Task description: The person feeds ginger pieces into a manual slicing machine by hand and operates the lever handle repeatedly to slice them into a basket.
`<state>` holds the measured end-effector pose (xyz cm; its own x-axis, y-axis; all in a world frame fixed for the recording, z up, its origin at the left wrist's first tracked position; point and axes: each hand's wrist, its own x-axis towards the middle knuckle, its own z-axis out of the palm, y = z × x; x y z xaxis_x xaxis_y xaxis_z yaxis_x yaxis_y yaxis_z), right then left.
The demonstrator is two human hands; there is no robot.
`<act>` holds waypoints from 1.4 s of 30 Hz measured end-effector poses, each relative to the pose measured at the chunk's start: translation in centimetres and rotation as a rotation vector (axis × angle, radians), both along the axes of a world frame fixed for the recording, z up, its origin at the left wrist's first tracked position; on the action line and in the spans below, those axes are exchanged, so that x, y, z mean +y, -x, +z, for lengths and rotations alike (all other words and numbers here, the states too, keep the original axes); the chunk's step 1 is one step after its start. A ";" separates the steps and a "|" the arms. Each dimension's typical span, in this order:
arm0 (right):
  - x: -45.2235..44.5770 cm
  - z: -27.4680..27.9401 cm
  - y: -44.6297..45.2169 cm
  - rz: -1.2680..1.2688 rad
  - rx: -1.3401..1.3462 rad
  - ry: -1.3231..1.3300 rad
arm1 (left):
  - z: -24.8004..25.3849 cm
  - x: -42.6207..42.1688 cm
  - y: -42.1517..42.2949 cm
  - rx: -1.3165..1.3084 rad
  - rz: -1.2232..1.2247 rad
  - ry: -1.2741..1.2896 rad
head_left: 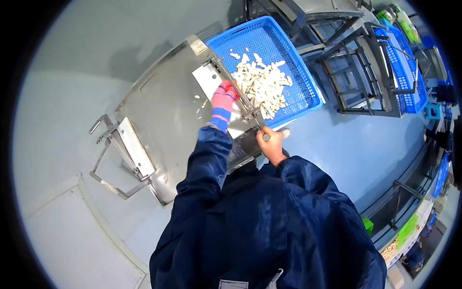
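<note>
On the metal table (166, 91), my left hand (223, 103) wears a pink and blue striped glove and rests over a white board (207, 79) beside a long hinged blade (236, 84). Its fingers are pressed together at the blade; what they hold is hidden. My bare right hand (272, 146) is wrapped round the blade's handle (266, 137) at the table's near corner. Just past the blade lies a blue perforated basket (301, 72) with a heap of pale sliced pieces (262, 86). A few small scraps (198, 110) lie on the metal left of my glove.
A second blade fixture with a white board (134, 144) is mounted at the table's left edge. Metal frames (353, 77) and another blue basket (409, 72) stand at the right. Farther off at lower right is a long bench (399, 202).
</note>
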<state>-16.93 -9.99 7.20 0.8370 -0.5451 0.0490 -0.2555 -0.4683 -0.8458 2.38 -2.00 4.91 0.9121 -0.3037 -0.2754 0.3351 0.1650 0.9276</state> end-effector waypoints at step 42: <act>-0.3 -1.1 -0.3 0.043 -0.063 -0.059 | -8.1 11.6 -5.2 -0.902 -0.191 -1.101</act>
<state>-16.60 -10.26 6.09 0.8559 -0.5123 0.0710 -0.1820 -0.4268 -0.8858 7.56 9.58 -3.23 0.8687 -0.4560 0.1932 -0.4911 -0.7429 0.4548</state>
